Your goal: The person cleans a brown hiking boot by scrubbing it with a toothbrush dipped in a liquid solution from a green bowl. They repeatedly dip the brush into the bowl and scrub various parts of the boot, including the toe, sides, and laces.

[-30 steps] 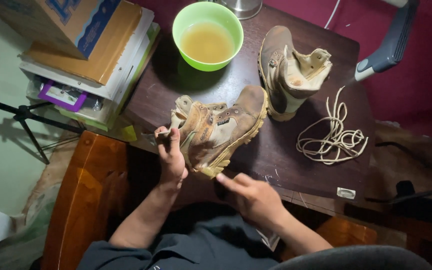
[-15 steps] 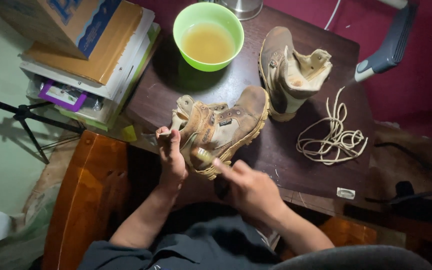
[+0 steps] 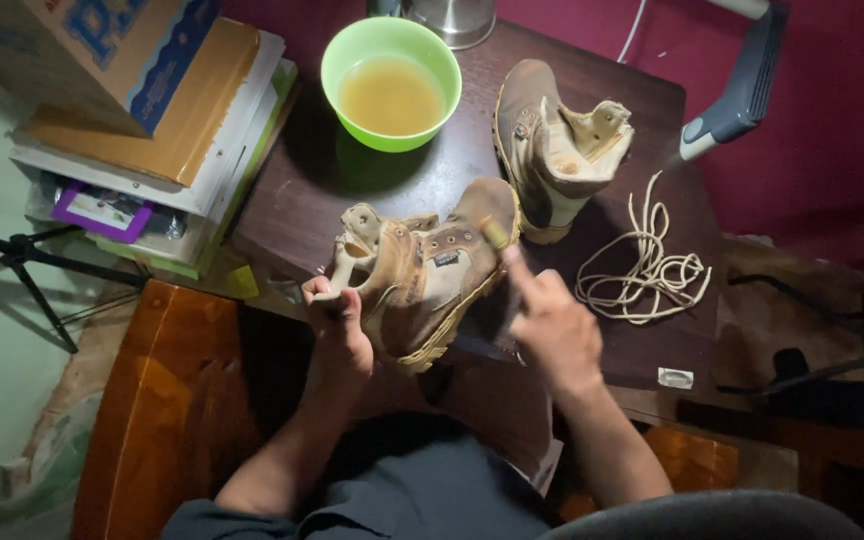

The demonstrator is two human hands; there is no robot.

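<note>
I see my left hand [image 3: 337, 325] clenched, thumb up — right hand [image 3: 552, 330] raised, blurred, forefinger extended far; both forearms bare.

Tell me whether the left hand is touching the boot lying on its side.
Touching. The head view shows the left hand gripping the boot at its ankle end.

A worn tan and brown lace-up boot [image 3: 427, 275], its laces removed, is held tilted on its side at the near edge of a dark wooden table [image 3: 302, 205], sole turned down and right, toe pointing away. Its scuffed toe is touched by a small brush [image 3: 497, 235].
</note>
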